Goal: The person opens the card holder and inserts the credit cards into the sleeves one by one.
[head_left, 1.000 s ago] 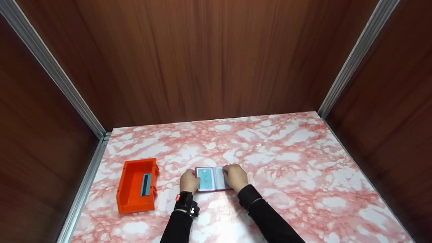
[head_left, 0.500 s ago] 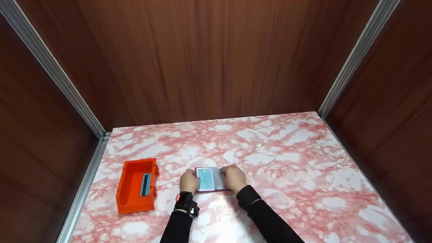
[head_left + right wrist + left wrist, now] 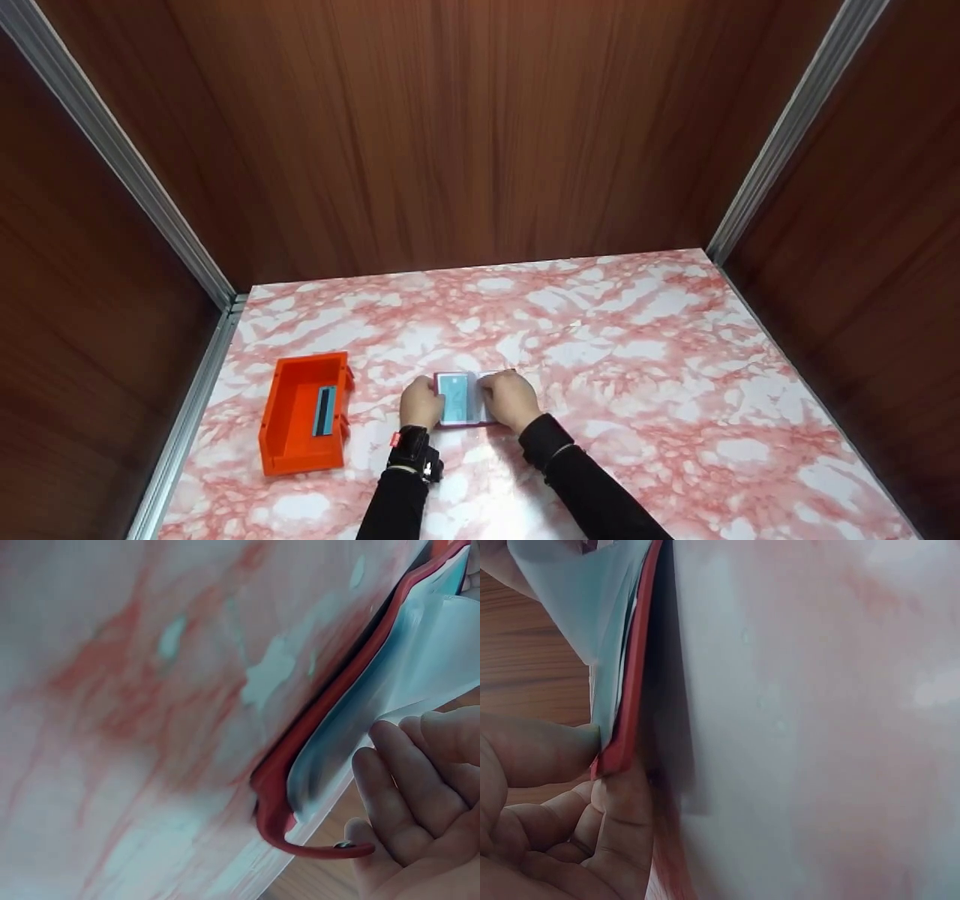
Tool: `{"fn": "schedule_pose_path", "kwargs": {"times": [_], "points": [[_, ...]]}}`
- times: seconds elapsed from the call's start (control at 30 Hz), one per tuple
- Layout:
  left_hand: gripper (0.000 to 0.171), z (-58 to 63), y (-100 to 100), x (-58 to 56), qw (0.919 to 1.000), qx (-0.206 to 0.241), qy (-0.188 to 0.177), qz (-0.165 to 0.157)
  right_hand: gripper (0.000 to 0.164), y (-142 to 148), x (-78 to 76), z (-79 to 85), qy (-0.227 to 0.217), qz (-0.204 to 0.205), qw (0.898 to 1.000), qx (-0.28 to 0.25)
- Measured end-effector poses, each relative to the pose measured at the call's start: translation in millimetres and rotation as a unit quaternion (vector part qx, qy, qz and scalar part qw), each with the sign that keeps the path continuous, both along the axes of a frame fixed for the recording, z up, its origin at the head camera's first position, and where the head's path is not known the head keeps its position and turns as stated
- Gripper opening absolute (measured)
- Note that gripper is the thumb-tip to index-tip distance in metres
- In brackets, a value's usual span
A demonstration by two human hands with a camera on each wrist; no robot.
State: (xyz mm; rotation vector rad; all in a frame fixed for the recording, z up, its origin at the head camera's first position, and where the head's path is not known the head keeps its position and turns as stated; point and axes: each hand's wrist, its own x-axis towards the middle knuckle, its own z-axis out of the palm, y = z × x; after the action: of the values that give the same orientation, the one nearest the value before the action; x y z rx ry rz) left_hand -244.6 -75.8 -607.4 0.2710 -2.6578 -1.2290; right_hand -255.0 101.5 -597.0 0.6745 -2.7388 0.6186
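Note:
A red card holder (image 3: pixel 437 427) lies spread out with clear plastic sleeves, and a light-blue card (image 3: pixel 454 397) shows in its left side. My left hand (image 3: pixel 421 403) pinches the holder's left edge, thumb on the sleeves and fingers beneath the red cover (image 3: pixel 634 682). On the other side, my right hand (image 3: pixel 512 400) pinches a clear sleeve (image 3: pixel 442 645), which stands raised near the middle fold. In the right wrist view a red strap (image 3: pixel 322 851) with a snap curls from the cover below the fingers.
An orange bin (image 3: pixel 289 412) stands to the left, with a blue card (image 3: pixel 324 410) bearing a dark stripe inside it. The pink-and-white marbled table (image 3: pixel 637 360) is bounded by brown wood-grain panels (image 3: pixel 480 135) and metal corner posts (image 3: pixel 787 142).
My right hand has moved left toward the holder's middle, bringing the clear sleeve up and over with it; it now partly overlaps the blue card. My left hand has stayed in place.

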Motion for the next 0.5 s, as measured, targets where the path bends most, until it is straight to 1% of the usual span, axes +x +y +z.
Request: {"fn": "schedule_pose_path", "kwargs": {"times": [0.1,0.3,0.4,0.5], "points": [[0.014,0.3,0,-0.2,1.0000,0.000,-0.001,0.000,0.010,-3,1.1,0.2,-0.003,0.004,1.000,-0.001],[0.015,0.6,0,-0.7,1.0000,-0.003,-0.007,-0.002,0.009,-8,2.7,1.9,-0.002,0.030,1.000,-0.009],[0.016,0.0,-1,-0.9,0.9999,-0.009,-0.005,-0.005,0.009,-10,3.9,3.7,-0.024,0.036,0.999,-0.017],[0.016,-0.6,-1,-0.9,0.9999,-0.014,0.001,-0.008,0.013,-12,4.7,4.7,-0.048,0.036,0.998,-0.021]]}}
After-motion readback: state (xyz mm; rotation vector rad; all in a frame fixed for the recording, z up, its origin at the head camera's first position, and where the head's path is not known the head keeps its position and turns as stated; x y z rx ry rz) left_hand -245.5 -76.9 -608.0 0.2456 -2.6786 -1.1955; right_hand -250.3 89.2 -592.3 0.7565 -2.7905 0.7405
